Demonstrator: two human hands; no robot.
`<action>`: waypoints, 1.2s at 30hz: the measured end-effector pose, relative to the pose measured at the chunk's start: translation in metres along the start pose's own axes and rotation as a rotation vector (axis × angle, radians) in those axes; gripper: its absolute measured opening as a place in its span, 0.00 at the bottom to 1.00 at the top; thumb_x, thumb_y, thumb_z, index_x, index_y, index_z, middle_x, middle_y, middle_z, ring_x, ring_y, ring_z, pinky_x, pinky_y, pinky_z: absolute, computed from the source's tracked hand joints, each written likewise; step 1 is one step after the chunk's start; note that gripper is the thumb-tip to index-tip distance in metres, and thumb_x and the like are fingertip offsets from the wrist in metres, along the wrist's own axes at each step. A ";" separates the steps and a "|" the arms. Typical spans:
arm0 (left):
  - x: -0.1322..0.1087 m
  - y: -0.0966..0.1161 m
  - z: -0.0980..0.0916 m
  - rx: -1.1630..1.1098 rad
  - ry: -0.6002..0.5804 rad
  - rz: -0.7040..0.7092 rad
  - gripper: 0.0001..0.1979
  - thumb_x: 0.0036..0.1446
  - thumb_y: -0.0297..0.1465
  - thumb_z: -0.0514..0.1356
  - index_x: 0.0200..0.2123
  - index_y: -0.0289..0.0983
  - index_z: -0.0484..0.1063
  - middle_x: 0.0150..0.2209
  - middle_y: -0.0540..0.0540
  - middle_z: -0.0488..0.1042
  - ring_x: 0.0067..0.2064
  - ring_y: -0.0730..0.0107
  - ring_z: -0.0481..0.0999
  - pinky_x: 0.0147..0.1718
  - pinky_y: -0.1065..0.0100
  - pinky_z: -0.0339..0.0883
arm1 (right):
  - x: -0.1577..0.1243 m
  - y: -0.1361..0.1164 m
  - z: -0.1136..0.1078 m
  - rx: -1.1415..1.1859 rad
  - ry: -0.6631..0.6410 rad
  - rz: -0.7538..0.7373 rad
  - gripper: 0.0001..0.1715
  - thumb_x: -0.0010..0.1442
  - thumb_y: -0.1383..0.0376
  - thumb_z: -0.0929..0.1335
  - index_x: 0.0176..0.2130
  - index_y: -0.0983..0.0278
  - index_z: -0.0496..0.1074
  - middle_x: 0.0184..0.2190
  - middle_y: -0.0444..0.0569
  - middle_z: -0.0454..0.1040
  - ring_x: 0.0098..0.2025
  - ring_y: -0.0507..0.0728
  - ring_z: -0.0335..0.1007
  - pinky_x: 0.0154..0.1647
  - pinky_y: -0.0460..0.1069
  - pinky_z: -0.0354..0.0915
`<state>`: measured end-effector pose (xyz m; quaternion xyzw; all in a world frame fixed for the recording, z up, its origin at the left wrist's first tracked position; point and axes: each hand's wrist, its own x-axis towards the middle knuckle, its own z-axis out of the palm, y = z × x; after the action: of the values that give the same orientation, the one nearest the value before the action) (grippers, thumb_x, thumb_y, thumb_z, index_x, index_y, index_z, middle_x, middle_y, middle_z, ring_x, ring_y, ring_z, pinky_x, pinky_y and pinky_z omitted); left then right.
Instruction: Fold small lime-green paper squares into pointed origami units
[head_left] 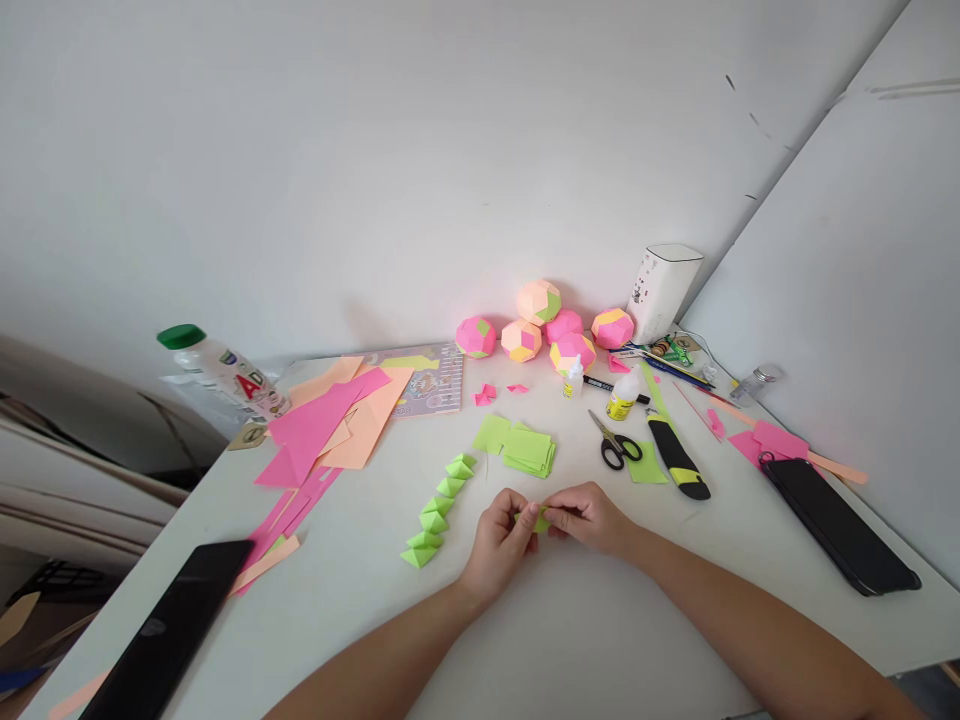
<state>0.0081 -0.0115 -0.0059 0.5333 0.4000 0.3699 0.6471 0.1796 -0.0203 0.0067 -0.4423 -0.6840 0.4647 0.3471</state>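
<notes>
My left hand (504,537) and my right hand (589,517) meet near the front middle of the table, fingers closed on one small piece of green paper (541,522). The fingers hide most of that paper, so its folds cannot be made out. To the left of my left hand runs a slanting row of folded green paper pieces (435,521). Just beyond my hands lies a stack of green paper rectangles (529,448), with a green sheet (491,434) beside it.
Right of the stack lie scissors (620,443), a box cutter (677,455) and a glue bottle (624,393). Paper balls (538,302) are piled by the wall. Pink and orange sheets (322,420), a bottle (225,370) and a black laptop (169,630) are leftward; a black case (840,525) is rightward.
</notes>
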 end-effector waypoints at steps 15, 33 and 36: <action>0.001 0.005 0.001 0.025 -0.053 -0.015 0.14 0.55 0.42 0.57 0.32 0.35 0.65 0.25 0.50 0.71 0.23 0.77 0.67 0.23 0.74 0.61 | 0.001 0.005 0.002 -0.058 0.012 -0.011 0.22 0.62 0.56 0.61 0.26 0.68 0.69 0.19 0.46 0.69 0.23 0.51 0.67 0.24 0.44 0.61; -0.001 0.000 -0.002 0.127 -0.040 0.009 0.18 0.54 0.45 0.55 0.25 0.37 0.58 0.17 0.54 0.65 0.19 0.77 0.62 0.19 0.75 0.53 | -0.003 0.004 0.002 -0.049 -0.002 0.042 0.21 0.62 0.55 0.60 0.25 0.66 0.64 0.18 0.44 0.67 0.24 0.53 0.72 0.22 0.43 0.60; -0.001 0.001 -0.001 0.116 -0.047 0.003 0.19 0.54 0.46 0.56 0.23 0.38 0.57 0.17 0.54 0.64 0.20 0.77 0.62 0.19 0.75 0.53 | -0.003 0.004 0.002 -0.028 -0.007 0.051 0.21 0.61 0.55 0.61 0.24 0.67 0.63 0.19 0.43 0.66 0.25 0.54 0.73 0.21 0.43 0.61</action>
<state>0.0068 -0.0119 -0.0049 0.5789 0.4047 0.3346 0.6238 0.1799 -0.0227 0.0021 -0.4629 -0.6803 0.4654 0.3262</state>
